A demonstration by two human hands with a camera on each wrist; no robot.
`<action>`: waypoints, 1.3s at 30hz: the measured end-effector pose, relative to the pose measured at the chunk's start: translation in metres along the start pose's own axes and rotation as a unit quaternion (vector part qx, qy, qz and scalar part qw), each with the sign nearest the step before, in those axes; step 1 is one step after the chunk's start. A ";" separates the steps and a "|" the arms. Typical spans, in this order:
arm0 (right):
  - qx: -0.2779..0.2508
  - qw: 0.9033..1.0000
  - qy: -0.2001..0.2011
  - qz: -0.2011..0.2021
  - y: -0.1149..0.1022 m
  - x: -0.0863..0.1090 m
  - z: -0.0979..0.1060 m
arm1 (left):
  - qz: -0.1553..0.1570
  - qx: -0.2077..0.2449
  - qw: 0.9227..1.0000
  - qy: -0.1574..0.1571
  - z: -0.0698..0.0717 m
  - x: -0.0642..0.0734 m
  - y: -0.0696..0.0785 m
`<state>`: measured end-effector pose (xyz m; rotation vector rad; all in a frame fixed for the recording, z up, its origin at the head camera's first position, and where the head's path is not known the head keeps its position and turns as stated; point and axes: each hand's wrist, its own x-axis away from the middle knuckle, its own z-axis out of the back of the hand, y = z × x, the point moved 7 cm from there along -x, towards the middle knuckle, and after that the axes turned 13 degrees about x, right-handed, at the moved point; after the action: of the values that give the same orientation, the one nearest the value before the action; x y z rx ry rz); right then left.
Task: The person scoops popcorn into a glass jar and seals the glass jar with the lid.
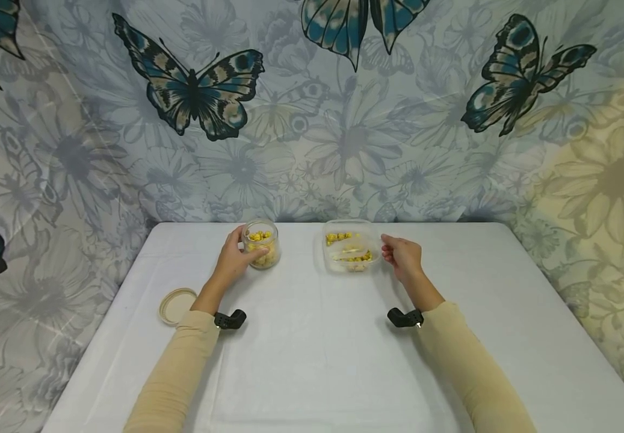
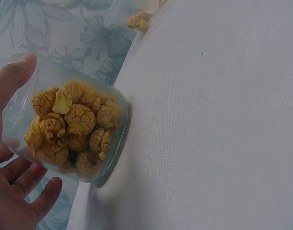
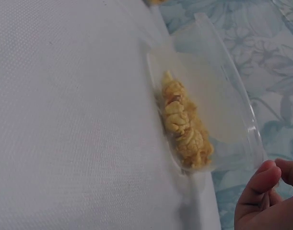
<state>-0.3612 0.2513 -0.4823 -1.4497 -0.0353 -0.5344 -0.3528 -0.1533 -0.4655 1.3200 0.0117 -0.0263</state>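
Note:
My left hand (image 1: pixel 234 257) holds a clear jar (image 2: pixel 121 103) upright on the table, partly filled with yellow popcorn (image 2: pixel 81 117). The thumb lies on one side of the jar and the fingers on the other, some of them spread. To the right stands a clear plastic container (image 1: pixel 351 268) with more popcorn (image 1: pixel 339 238) in it. A translucent, curved piece (image 1: pixel 351 246) sits in it among the popcorn; its kind is unclear. My right hand (image 1: pixel 405 255) pinches the container's right rim between thumb and curled fingers, as the right wrist view shows.
A beige ring-shaped lid (image 1: pixel 162 308) lies on the table beside the left forearm. White cloth covers the table (image 1: pixel 317 361). Behind its far edge hangs a butterfly-patterned backdrop (image 1: pixel 355 144). Each wrist wears a black camera, one on the left (image 1: pixel 230 319) and one on the right (image 1: pixel 405 317).

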 end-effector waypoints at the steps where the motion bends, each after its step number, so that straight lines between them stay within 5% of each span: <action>1: 0.003 1.000 0.001 -0.002 0.001 0.000 0.001 | 0.001 -0.001 1.000 0.000 0.000 0.000 0.000; 16: 0.085 0.995 0.040 0.025 -0.009 -0.007 0.023 | 0.002 -0.009 1.000 -0.003 -0.001 -0.003 -0.001; 23: 0.123 0.987 0.062 0.086 -0.026 -0.001 0.029 | 0.001 -0.020 1.000 -0.003 0.001 -0.001 0.003; 29: 0.199 0.960 0.063 0.189 -0.056 0.006 0.015 | 0.011 -0.048 0.999 -0.006 0.004 -0.003 0.004; 39: 0.244 0.922 -0.015 0.300 -0.087 0.021 -0.036 | 0.027 -0.041 0.998 -0.036 0.007 -0.001 0.005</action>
<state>-0.3856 0.2080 -0.3991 -0.9070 0.2323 0.0126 -0.3541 -0.1590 -0.4593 1.2355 -0.0839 -0.0269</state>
